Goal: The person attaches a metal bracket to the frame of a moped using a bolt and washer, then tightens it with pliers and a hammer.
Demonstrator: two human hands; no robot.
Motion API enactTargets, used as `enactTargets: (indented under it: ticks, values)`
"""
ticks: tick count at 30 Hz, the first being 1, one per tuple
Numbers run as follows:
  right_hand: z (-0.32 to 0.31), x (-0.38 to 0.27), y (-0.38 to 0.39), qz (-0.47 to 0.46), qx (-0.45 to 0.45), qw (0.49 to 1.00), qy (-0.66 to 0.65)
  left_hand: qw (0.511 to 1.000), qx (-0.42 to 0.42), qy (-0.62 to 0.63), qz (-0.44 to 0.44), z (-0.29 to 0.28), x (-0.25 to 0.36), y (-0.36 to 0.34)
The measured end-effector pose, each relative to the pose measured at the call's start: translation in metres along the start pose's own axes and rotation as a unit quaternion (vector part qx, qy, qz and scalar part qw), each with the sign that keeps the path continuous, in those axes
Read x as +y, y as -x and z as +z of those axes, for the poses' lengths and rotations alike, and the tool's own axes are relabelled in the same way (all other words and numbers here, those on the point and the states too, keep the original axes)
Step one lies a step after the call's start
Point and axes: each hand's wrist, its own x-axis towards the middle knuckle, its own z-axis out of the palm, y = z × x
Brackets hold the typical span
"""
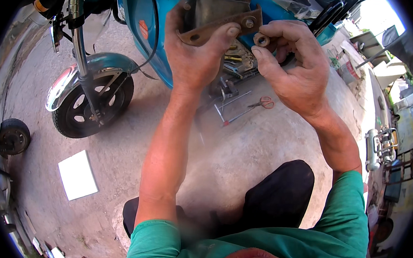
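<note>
metal bracket (pixel 212 28) runs out past top edge; some fingers of left hand (pixel 190 57) hidden behind it. tools (pixel 232 70) beyond partly covered, smaller pieces indistinct. blue vehicle (pixel 135 12) cut off above; far-left wheel's (pixel 14 136) surroundings lost in dark rim.

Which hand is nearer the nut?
Right. The right hand holds the nut between thumb and fingers; the left hand is farther left, gripping the rusty bracket.
</note>
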Motion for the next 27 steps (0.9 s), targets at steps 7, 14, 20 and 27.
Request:
enactTargets:
  ticks: [7,14,20,27]
  values:
    - [-0.009,-0.002,0.006,0.340,-0.033,0.749,-0.568,0.999,0.006,0.034,-0.016,0.002,0.000,0.000]
    - [-0.009,0.008,0.014,0.386,-0.044,0.534,-0.751,0.999,-0.004,0.039,0.001,0.001,-0.001,-0.003]
    - [-0.013,-0.002,0.012,0.436,-0.027,0.599,-0.671,0.998,0.000,0.059,0.008,0.001,-0.002,-0.002]
    - [-0.005,-0.006,0.004,0.189,-0.002,0.969,-0.159,0.998,0.001,0.069,-0.002,0.001,-0.003,-0.002]
